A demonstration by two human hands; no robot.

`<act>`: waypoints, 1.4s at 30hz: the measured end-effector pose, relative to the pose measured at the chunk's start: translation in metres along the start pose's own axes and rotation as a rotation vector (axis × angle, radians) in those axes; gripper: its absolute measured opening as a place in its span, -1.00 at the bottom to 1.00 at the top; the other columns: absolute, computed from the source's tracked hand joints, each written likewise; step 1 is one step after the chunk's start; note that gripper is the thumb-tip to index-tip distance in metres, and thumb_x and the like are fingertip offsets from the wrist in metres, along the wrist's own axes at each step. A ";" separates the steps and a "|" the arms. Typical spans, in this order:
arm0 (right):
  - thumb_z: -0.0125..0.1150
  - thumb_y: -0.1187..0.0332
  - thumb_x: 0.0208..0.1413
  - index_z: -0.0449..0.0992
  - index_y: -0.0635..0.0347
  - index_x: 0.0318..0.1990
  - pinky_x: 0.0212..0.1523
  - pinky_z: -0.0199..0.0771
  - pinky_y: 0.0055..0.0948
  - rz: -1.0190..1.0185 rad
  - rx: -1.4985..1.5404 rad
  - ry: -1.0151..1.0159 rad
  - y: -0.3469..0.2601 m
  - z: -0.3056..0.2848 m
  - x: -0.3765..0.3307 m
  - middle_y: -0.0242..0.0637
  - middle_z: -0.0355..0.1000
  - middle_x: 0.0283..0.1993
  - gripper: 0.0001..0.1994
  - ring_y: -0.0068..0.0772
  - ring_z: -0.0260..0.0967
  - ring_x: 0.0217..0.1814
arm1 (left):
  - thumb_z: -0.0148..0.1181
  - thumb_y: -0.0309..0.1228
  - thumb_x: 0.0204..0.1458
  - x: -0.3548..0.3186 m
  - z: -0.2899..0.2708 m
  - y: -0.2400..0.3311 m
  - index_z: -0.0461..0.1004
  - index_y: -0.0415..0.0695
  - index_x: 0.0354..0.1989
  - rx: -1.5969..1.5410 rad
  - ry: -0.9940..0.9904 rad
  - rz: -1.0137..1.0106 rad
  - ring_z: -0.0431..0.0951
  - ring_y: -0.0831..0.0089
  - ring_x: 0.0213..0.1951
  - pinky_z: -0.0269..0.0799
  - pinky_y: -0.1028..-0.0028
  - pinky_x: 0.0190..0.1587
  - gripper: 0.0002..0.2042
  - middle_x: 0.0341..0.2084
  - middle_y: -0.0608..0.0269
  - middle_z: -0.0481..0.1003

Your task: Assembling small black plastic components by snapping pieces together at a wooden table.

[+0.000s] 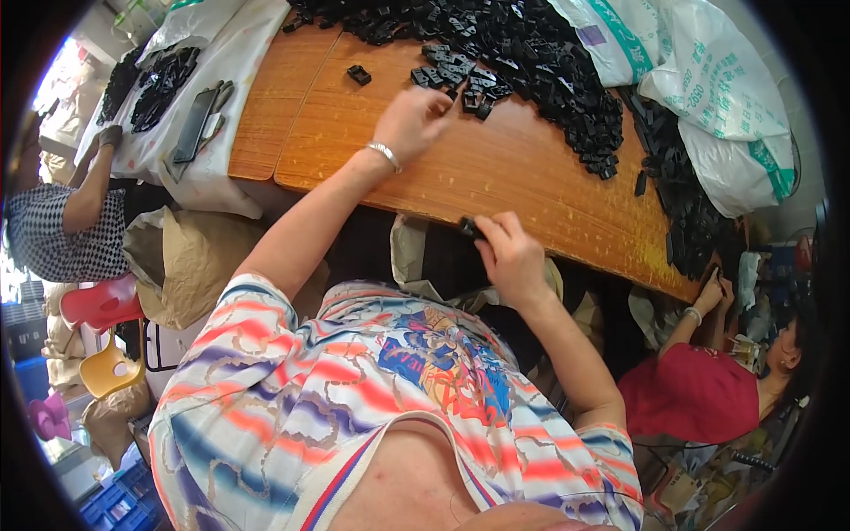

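My right hand [513,259] is closed in a pinch on a small black plastic part [469,227] just off the front edge of the wooden table [354,133]. Over the tabletop, my left hand [414,124] is loosely curled, with a gap between thumb and fingers and nothing visible in it. Its fingertips are beside a small group of black plastic parts [443,69]; I cannot make out whether they touch one. A single black part [359,74] lies apart, farther left.
A big heap of black parts [558,97] spreads along the table's far and right side, beside white plastic sacks [722,88]. People work at left [66,226] and right [695,389]. A brown paper sack [190,261] stands left, near a red chair [102,303].
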State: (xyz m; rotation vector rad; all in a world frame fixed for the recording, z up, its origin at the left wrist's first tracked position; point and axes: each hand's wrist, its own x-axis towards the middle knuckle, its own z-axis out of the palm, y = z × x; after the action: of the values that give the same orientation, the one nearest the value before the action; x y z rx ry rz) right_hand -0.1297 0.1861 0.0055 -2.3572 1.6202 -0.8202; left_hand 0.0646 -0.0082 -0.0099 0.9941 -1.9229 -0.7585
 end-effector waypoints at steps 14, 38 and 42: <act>0.23 0.40 0.11 0.56 0.20 -0.26 -0.27 0.53 -0.18 0.190 -0.352 0.265 0.138 -0.039 0.081 -0.11 0.46 -0.24 -0.90 0.04 0.50 -0.26 | 0.27 -0.50 -0.08 -0.018 0.041 0.015 0.53 -0.14 -0.20 0.226 -0.089 0.201 0.44 0.09 -0.14 0.38 0.25 -0.04 -0.78 -0.28 0.12 0.48; 0.34 0.44 -0.03 0.49 0.08 -0.13 -0.17 0.50 -0.12 0.207 -0.372 0.154 0.163 -0.020 0.119 -0.16 0.39 -0.09 -0.72 0.04 0.45 -0.09 | 0.29 -0.47 -0.14 -0.027 0.055 0.018 0.55 -0.06 -0.25 0.189 -0.094 0.255 0.42 0.09 -0.16 0.38 0.24 -0.07 -0.78 -0.31 0.16 0.48; 0.27 0.38 0.08 0.38 0.18 -0.34 -0.27 0.44 -0.07 0.234 -0.278 0.154 0.158 -0.020 0.116 -0.12 0.41 -0.23 -0.84 0.12 0.43 -0.24 | 0.30 -0.47 -0.14 -0.030 0.053 0.018 0.55 -0.04 -0.24 0.185 -0.059 0.233 0.42 0.11 -0.14 0.39 0.24 -0.07 -0.77 -0.30 0.19 0.47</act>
State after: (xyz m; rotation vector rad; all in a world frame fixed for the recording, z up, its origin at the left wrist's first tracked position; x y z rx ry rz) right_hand -0.2380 0.0218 -0.0051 -2.2575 2.1510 -0.7887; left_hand 0.0222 0.0334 -0.0327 0.8437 -2.1447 -0.4879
